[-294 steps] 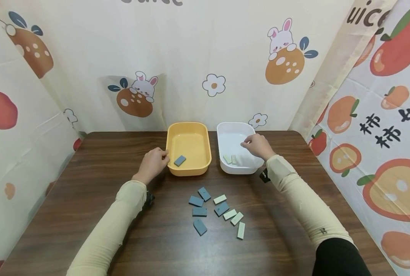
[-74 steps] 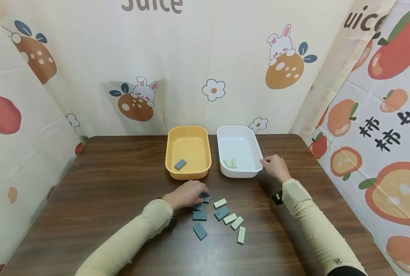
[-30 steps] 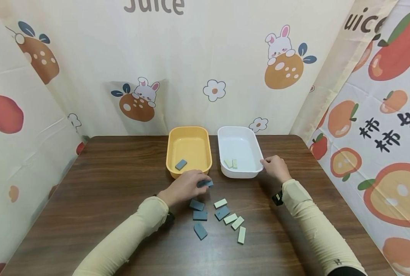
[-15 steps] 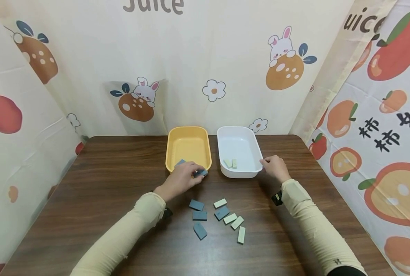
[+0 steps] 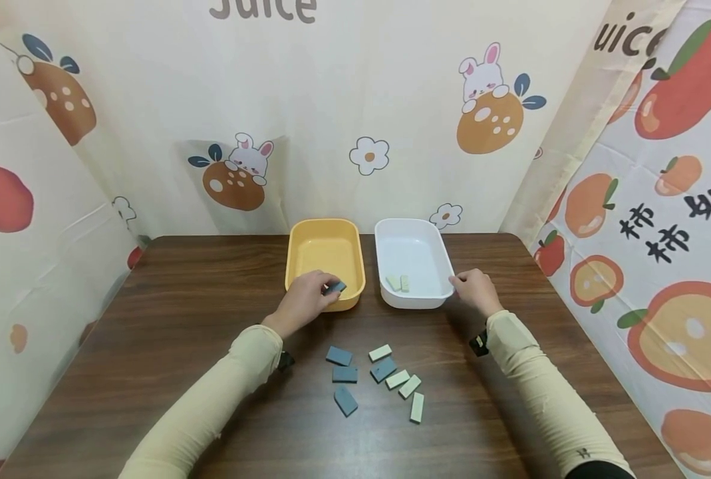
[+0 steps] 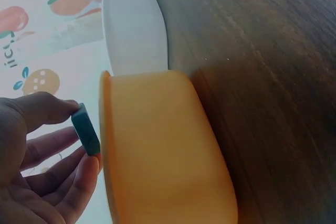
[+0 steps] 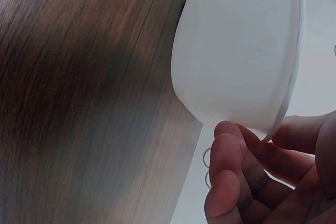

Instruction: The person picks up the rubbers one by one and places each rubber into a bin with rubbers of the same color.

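Observation:
My left hand [image 5: 302, 301] pinches a small blue-grey block [image 5: 334, 287] between thumb and fingers, over the front part of the yellow tray [image 5: 355, 263]. In the left wrist view the block [image 6: 85, 129] stands on edge in the grip, right at the tray's rim [image 6: 105, 124]. My right hand [image 5: 477, 293] pinches the right rim of the white tray [image 5: 415, 303]; in the right wrist view thumb and finger meet at its corner. Two pale green blocks [image 5: 405, 284] lie inside the white tray. The left hand hides part of the yellow tray's floor.
Several blue-grey blocks [image 5: 345, 374] and several pale green blocks [image 5: 416, 408] lie loose on the dark wooden table [image 5: 223, 406] in front of the trays. A printed curtain [image 5: 331, 86] hangs behind the table, and another [image 5: 648, 266] hangs at the right.
My left hand has picked a blue-grey block from the loose group and carried it up over the yellow tray. My right hand moved earlier from above the white tray to its right rim.

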`<state>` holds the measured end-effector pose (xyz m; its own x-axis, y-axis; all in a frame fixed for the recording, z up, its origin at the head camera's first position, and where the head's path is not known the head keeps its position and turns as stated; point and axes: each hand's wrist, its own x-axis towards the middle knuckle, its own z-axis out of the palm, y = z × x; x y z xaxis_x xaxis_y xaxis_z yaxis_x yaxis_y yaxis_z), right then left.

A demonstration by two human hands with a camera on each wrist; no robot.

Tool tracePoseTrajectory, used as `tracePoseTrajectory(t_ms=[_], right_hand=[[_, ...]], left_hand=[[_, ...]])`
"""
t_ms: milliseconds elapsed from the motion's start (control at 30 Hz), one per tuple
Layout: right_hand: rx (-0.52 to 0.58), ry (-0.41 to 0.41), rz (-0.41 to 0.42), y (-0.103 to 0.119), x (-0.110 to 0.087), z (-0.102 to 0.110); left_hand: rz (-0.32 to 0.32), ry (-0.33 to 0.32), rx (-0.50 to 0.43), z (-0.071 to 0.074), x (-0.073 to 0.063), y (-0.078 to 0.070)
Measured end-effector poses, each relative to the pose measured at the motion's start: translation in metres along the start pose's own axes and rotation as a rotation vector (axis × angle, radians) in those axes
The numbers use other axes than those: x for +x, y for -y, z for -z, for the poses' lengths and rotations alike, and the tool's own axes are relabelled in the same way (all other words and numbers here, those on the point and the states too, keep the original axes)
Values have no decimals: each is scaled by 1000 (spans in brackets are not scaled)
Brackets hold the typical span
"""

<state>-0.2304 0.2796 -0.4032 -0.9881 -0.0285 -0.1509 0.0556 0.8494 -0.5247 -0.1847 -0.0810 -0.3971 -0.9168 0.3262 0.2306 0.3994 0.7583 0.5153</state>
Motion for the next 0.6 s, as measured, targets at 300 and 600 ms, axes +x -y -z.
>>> tracePoseTrajectory(t_ms=[300,600], right_hand=[[4,-11,8,-1,0,-1],[-2,-7,1,1,-1,0]], left_hand=[[83,-15,7,-2,8,9],[170,124,56,1,21,16]])
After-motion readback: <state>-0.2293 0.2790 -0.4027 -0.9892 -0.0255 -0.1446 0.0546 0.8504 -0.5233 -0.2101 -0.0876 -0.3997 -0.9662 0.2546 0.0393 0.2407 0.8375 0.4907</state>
